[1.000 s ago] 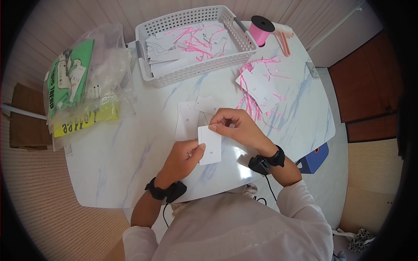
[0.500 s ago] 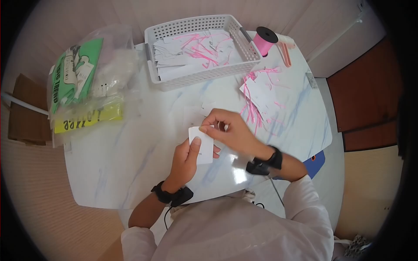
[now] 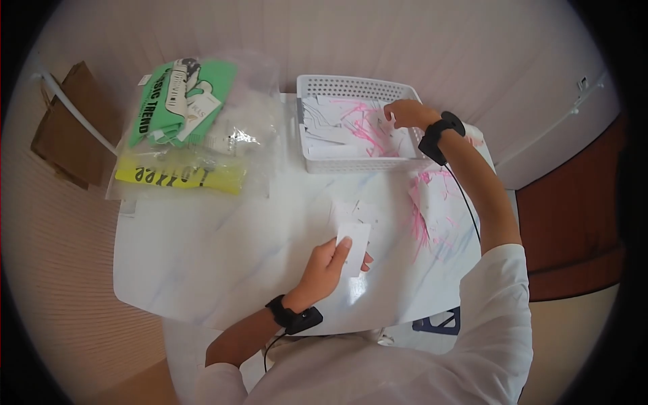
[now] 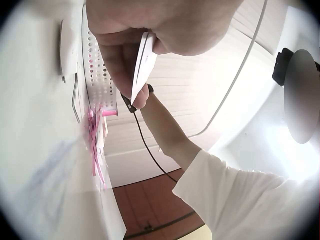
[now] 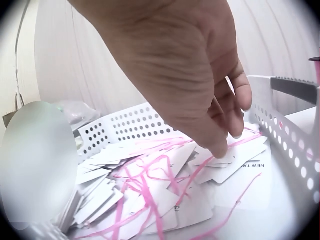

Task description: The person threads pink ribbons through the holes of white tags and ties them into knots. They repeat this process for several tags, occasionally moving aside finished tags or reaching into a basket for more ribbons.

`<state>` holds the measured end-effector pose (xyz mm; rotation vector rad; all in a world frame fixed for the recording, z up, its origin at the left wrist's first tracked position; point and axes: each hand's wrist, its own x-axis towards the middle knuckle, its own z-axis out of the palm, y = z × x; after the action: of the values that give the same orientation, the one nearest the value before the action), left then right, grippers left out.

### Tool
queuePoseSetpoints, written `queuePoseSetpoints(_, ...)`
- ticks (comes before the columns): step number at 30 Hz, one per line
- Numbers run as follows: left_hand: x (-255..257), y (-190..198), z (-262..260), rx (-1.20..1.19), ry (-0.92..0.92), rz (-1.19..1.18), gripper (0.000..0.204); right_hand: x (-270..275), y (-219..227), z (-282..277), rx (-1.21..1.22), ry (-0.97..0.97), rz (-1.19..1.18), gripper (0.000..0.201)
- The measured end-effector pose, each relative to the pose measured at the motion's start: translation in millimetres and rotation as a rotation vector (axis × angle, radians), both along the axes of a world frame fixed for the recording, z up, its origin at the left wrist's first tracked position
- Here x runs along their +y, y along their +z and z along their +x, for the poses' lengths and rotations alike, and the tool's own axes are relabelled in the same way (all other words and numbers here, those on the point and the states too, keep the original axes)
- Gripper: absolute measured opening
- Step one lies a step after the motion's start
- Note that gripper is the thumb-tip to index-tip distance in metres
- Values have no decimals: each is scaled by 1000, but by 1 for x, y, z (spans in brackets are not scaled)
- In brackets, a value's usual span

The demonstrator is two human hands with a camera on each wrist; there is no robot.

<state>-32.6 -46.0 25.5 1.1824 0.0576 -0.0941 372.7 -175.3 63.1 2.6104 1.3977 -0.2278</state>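
The left hand (image 3: 318, 275) grips a small stack of white cards (image 3: 356, 251) above the table, thumb on top. In the left wrist view that hand (image 4: 160, 25) pinches the cards (image 4: 144, 65), seen edge-on. The right hand (image 3: 410, 113) hangs over the white perforated basket (image 3: 364, 165). From the right wrist, the hand (image 5: 185, 65) shows loosely bent fingers above white cards (image 5: 195, 205) and pink ribbons (image 5: 145, 195), with nothing visible held. Whether its fingertips touch them I cannot tell.
More cards lie on the table (image 3: 209, 256) beyond the left hand. Ribboned cards (image 3: 439, 202) lie at the right, near a mostly hidden spool (image 3: 453, 122). Plastic-wrapped packages (image 3: 189, 128) fill the back left. A cable hangs from the right wrist.
The right hand has left the cards in the left hand and moved up and right over the basket. The left hand keeps its grip. The head view has shifted.
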Motion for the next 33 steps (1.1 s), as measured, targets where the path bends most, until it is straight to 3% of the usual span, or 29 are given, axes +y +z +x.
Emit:
queuePoseSetpoints(5,2,-4,-1,-46,-41,28,41,7,-11,8,124,-106,-120,27)
queuePoseSetpoints(9,2,-5,-2,-57,-38,21,42,2,-6,11,277,-161,-57,23)
queuePoseSetpoints(12,3,-2,-1,-38,-36,27,42,-4,35,-6,644,-483,431,15)
queuePoseSetpoints(13,3,-1,-1,-45,-45,26,42,-6,45,-15,635,-490,434,15)
queuePoseSetpoints(15,3,0,0,-42,-11,5,42,-12,63,-30,897,-466,966,13)
queuePoseSetpoints(16,3,0,1,-50,-18,7,42,-16,73,-42,888,-467,973,13)
queuePoseSetpoints(18,4,-1,2,-61,25,-22,43,-24,89,-71,1125,-397,1270,13)
queuePoseSetpoints(21,8,-2,6,-87,118,-83,44,-36,90,-133,1253,-301,1299,16)
queuePoseSetpoints(23,13,1,7,-112,121,-88,46,-47,86,-182,1250,-165,1129,15)
queuePoseSetpoints(24,16,5,6,-146,123,-116,48,-51,85,-207,1410,-190,1093,11)
queuePoseSetpoints(25,19,9,6,-181,125,-141,49,-51,82,-232,1422,-285,1048,2)
queuePoseSetpoints(28,23,20,3,-236,0,-169,49,-54,70,-283,1419,-427,882,1)
queuePoseSetpoints(33,22,19,-1,-227,-218,-176,50,-61,44,-303,1499,-461,742,14)
